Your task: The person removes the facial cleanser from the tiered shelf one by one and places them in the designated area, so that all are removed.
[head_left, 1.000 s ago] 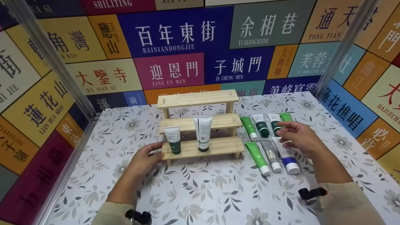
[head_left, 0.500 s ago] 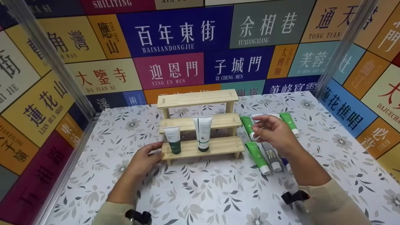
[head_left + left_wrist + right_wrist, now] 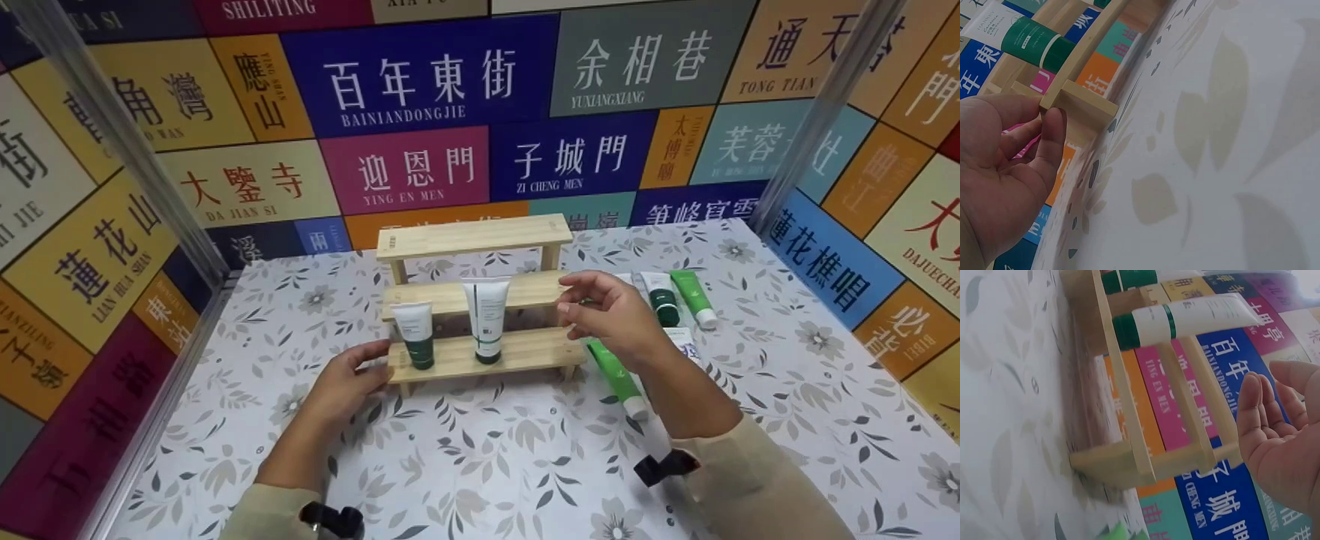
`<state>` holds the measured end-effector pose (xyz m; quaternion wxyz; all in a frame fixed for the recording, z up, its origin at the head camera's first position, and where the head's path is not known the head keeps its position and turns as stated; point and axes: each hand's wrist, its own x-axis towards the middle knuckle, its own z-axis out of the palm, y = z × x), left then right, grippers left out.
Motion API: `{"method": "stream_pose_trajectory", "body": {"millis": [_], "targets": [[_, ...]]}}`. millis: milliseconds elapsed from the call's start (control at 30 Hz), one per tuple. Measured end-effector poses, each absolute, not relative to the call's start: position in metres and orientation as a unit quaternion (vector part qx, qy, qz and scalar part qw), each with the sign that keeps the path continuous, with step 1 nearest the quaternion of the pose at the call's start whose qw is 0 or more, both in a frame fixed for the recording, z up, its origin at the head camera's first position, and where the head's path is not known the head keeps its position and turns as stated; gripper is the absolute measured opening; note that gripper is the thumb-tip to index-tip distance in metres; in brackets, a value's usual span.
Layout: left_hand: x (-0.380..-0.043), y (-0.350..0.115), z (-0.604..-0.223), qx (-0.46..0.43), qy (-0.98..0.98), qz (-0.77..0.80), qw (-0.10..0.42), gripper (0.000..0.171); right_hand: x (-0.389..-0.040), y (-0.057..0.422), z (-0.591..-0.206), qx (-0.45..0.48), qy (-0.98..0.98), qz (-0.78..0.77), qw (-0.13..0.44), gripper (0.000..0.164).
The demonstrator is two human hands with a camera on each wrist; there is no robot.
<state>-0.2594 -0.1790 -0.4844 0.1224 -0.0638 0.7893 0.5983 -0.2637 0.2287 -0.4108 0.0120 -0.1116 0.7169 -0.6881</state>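
A three-step wooden stand (image 3: 476,238) sits on the floral-patterned table. On its lowest step, a short white and dark green squeeze tube (image 3: 414,335) stands cap down at the left. Beside it is a taller white tube (image 3: 487,319) with a dark green cap, also upright. My left hand (image 3: 356,379) pinches the left end of that lowest step; in the left wrist view the thumb and fingertips meet at the step's corner (image 3: 1086,101). My right hand (image 3: 611,315) hovers by the stand's right end, fingers loosely bent with nothing between them, as the right wrist view confirms.
Several tubes lie on the table right of the stand, including a bright green tube (image 3: 619,379), a white and dark green tube (image 3: 661,300) and another green tube (image 3: 695,300). My right hand and forearm hide others. A colourful sign-covered wall (image 3: 420,82) rises behind.
My right hand has moved left from over the tubes on the right to the stand's right end, carrying nothing. The left hand, the stand and its two tubes stay in place.
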Motion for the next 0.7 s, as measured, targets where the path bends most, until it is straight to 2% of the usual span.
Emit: {"method": "stream_pose_trajectory", "body": {"millis": [167,367,567,700], "targets": [[-0.261,-0.178,-0.485,-0.069,0.788,0.598,0.126,0.051,-0.267,0.21,-0.41,-0.11,0.709,-0.696,0.011,0.05],[-0.261,-0.179,-0.484,-0.08,0.787,0.596,0.137,0.051,-0.271,0.192,-0.407,-0.114,0.713,-0.692,-0.002,0.045],[-0.262,-0.18,-0.484,-0.08,0.789,0.593,0.139,0.05,-0.272,0.177,-0.404,-0.124,0.697,-0.706,-0.006,0.049],[-0.263,-0.181,-0.485,-0.073,0.791,0.592,0.135,0.051,-0.273,0.169,-0.403,-0.124,0.691,-0.712,-0.012,0.046]]}}
